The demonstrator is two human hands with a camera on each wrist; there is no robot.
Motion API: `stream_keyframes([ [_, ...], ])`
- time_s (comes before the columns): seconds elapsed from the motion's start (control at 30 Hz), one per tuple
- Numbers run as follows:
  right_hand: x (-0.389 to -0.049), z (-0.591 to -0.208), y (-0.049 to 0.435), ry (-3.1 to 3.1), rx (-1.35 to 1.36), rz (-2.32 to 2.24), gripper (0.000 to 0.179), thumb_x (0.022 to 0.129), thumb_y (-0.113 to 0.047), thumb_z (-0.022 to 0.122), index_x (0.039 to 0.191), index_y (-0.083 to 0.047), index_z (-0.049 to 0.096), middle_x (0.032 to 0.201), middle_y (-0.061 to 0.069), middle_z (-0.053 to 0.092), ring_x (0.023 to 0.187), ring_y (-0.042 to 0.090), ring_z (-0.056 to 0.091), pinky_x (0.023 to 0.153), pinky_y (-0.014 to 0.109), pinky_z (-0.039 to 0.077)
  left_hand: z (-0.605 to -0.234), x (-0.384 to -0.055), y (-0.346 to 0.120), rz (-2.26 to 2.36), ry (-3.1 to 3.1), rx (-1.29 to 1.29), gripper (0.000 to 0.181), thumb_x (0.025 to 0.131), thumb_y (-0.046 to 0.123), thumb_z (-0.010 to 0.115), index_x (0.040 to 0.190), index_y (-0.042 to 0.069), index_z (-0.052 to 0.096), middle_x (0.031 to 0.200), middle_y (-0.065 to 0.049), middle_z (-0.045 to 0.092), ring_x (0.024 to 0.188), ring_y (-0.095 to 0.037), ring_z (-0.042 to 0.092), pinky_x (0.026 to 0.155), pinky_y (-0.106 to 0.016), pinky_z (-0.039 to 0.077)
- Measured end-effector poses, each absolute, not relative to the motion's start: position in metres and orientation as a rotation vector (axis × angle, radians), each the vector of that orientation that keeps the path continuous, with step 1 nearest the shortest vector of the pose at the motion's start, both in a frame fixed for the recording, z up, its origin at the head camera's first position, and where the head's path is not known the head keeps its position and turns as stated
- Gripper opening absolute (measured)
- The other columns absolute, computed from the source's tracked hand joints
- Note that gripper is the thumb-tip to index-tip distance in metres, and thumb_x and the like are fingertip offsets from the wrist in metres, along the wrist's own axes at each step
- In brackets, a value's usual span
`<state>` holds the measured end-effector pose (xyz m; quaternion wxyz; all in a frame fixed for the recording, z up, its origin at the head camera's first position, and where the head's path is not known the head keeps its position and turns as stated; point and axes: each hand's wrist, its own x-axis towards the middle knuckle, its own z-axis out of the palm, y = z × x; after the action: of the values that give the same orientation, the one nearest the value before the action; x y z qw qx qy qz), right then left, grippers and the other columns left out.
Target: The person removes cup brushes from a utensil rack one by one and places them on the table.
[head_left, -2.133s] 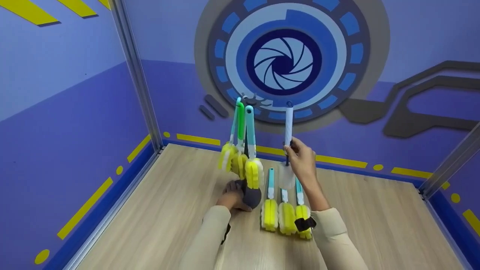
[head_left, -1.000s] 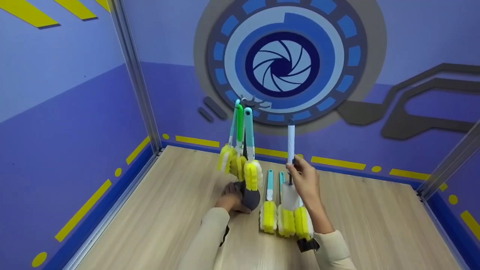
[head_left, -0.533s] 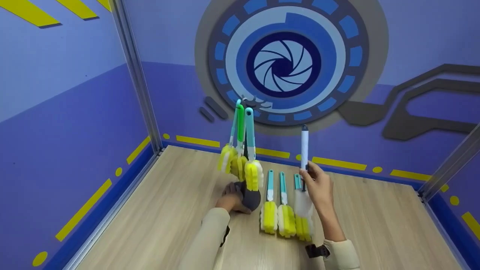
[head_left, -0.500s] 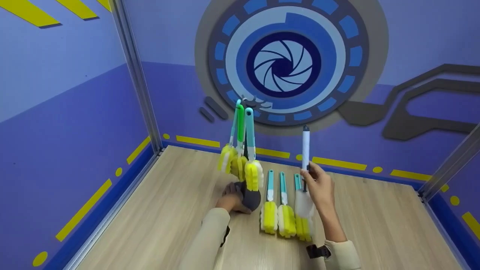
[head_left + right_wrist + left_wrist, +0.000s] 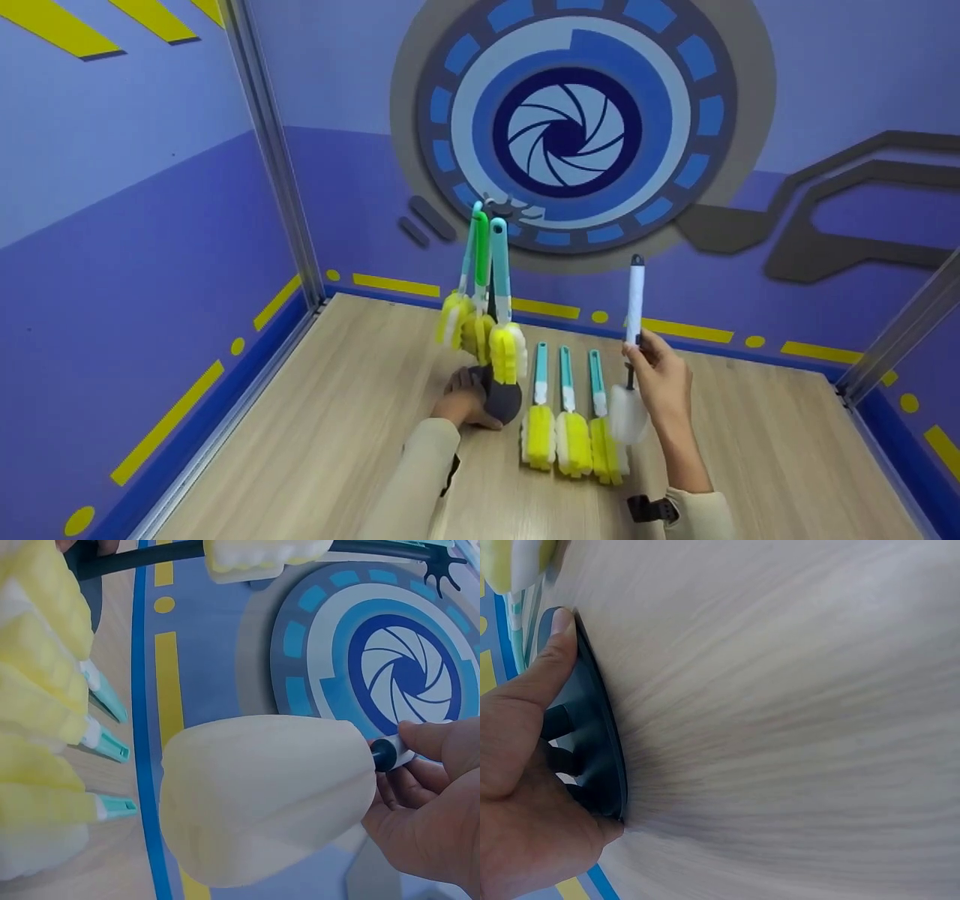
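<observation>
White brush (image 5: 628,415), one; yellow brushes (image 5: 574,442), six

Grips counted: two, a left grip (image 5: 461,397) and a right grip (image 5: 664,379). Sponge brushes: seven were visible. One white brush (image 5: 627,415) was in the right grip. Three lying brushes (image 5: 538,431), all teal-handled, were on the single desk (image 5: 300,435), between the two grips. Three hanging brushes (image 5: 502,300) were above the left grip: two teal-handled, one green-handled. Stands: one; the dark stand (image 5: 504,401) had its base in the left grip.
</observation>
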<state>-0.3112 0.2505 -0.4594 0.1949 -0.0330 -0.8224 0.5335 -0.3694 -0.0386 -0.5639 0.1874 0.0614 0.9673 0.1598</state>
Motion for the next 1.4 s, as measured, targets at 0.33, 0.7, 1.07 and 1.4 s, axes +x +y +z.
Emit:
stream_keyframes([
  [0.33,-0.308,-0.461,0.262,-2.288,-0.137,1.514,0.039,0.103,-0.017,0.062,0.139,-0.003,0.06,0.117,0.02,0.069,0.1,0.027,0.067,0.077,0.014,0.053,-0.564,-0.37,-0.039,0.327,2.748,0.235,0.109,0.087,0.054,0.076,0.155,-0.012,0.021,0.162,-0.029,0.019,0.153,-0.039,0.015,0.124,-0.047,0.016],
  [0.7,-0.303,-0.466,0.273,-2.321,-0.187,1.521,0.045,0.102,-0.021,0.064,0.144,-0.004,0.057,0.126,0.018,0.068,0.108,0.027,0.068,0.082,0.017,0.055,-0.562,-0.368,-0.038,0.362,2.735,0.214,0.112,0.086,0.053,0.077,0.155,-0.013,0.018,0.162,-0.031,0.017,0.153,-0.04,0.015,0.124,-0.047,0.017],
  [1.07,-0.307,-0.477,0.284,-2.34,-0.188,1.536,0.048,0.098,-0.02,0.071,0.14,-0.001,0.058,0.126,0.02,0.068,0.093,0.004,0.068,0.078,0.016,0.055,-0.563,-0.369,-0.038,0.34,2.744,0.231,0.109,0.087,0.053,0.076,0.155,-0.012,0.02,0.162,-0.03,0.019,0.153,-0.039,0.015,0.124,-0.048,0.017],
  [1.4,-0.305,-0.497,0.295,-2.389,-0.207,1.587,0.052,0.099,-0.019,0.068,0.144,0.002,0.053,0.129,0.022,0.065,0.096,0.009,0.07,0.081,0.022,0.057,-0.562,-0.373,-0.037,0.263,2.717,0.237,0.108,0.089,0.059,0.071,0.157,-0.009,0.022,0.163,-0.028,0.019,0.154,-0.039,0.016,0.124,-0.047,0.016],
])
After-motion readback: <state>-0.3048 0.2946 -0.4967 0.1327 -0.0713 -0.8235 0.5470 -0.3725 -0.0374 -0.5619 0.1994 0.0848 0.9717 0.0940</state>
